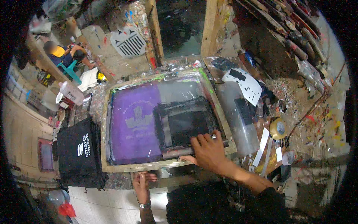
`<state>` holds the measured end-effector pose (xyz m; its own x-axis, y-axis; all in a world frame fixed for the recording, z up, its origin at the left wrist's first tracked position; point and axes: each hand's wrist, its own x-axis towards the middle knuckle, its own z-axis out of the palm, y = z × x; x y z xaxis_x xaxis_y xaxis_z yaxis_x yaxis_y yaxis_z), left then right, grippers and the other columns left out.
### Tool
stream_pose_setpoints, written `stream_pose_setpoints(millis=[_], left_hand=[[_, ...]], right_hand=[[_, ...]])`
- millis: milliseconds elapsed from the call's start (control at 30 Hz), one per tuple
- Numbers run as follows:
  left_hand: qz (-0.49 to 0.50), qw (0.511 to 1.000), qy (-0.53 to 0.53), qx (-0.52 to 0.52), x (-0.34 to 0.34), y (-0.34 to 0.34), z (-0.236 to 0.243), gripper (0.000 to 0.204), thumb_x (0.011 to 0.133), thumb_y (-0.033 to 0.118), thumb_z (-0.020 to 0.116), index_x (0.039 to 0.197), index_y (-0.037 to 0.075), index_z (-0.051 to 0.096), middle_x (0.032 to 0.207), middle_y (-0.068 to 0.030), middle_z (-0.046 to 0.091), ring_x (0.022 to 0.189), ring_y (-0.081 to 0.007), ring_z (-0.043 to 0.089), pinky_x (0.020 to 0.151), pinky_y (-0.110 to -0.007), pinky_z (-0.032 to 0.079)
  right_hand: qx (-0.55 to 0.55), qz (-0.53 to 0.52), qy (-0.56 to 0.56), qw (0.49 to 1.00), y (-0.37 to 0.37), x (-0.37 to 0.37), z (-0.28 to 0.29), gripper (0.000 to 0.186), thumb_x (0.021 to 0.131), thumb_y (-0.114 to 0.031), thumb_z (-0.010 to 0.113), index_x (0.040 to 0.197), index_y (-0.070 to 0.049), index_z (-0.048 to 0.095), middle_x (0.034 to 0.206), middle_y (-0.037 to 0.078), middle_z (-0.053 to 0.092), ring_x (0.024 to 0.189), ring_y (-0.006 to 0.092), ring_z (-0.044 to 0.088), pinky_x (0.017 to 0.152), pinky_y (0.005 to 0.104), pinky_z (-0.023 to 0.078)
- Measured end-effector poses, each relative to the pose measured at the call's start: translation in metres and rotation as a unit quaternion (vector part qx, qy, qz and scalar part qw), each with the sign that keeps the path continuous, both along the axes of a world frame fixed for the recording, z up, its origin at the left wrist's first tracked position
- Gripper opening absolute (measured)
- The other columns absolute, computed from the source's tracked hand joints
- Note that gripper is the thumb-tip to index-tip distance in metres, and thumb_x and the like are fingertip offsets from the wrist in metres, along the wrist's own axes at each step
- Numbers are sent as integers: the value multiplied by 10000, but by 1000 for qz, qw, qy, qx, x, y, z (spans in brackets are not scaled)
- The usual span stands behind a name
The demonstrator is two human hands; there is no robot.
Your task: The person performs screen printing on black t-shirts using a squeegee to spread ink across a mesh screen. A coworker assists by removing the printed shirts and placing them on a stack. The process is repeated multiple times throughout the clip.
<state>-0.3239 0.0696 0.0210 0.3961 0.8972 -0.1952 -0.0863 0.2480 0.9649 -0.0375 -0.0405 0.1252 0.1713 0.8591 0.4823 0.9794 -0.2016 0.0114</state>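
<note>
A wooden screen-printing frame [140, 166] lies on the workbench in front of me. The left part of its mesh is purple with a pale emblem; the right part is grey with a dark, ink-covered rectangle. My right hand [209, 152] is closed over a squeegee [175, 151], which lies across the dark area close to the frame's near side. The hand hides much of the squeegee's right half. Just below the frame's near edge is my left hand [141, 183], palm partly up and fingers loosely apart, with nothing visible in it.
Left of the frame sits a stack of black fabric pieces [76, 151] with white print. A tape roll [277, 128], white strips [261, 146] and an ink-blotted sheet [244, 85] lie to the right. A seated person [65, 54] is at the far left.
</note>
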Motion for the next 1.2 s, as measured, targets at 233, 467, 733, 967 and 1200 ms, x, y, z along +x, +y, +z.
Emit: stream_pose_setpoints(millis=[233, 467, 733, 967, 1200], left_hand=[[118, 948, 87, 281, 45, 37, 107, 416, 1021, 440, 616, 1100, 44, 517, 1004, -125, 670, 871, -235, 671, 799, -385, 561], [145, 674, 522, 502, 108, 181, -28, 577, 1003, 323, 659, 1380, -61, 452, 1501, -358, 429, 1358, -525, 463, 1111, -490, 420], [168, 645, 496, 556, 109, 146, 18, 178, 1023, 151, 580, 1113, 20, 498, 1000, -247, 622, 831, -468, 647, 674, -535, 532], [170, 458, 672, 556, -148, 250, 154, 361, 965, 244, 671, 1222, 36, 527, 963, -225, 656, 848, -420, 686, 692, -529, 564], [202, 554, 609, 531, -96, 227, 146, 311, 922, 228, 676, 1107, -14, 611, 1043, -252, 629, 989, -438, 640, 822, -525, 523]], right_hand=[[163, -6, -72, 984, 27, 29, 96, 615, 795, -692, 715, 801, -93, 578, 775, 84, 548, 733, 282, 569, 714, 443, 414], [26, -27, 30, 999, 102, 80, 247, 862, 820, -815, 587, 912, 31, 724, 909, 258, 729, 871, 421, 722, 818, 482, 556], [-86, -10, 32, 996, 140, 132, 298, 794, 973, -744, 430, 780, -39, 740, 789, 128, 733, 758, 257, 718, 760, 431, 578], [67, -3, 41, 997, 215, 197, 292, 999, 796, -865, 543, 1048, 88, 709, 1054, 323, 705, 1020, 447, 694, 890, 496, 525], [81, -21, 53, 995, 219, 210, 311, 976, 772, -856, 580, 1025, 78, 709, 1043, 305, 712, 981, 424, 707, 865, 494, 534]])
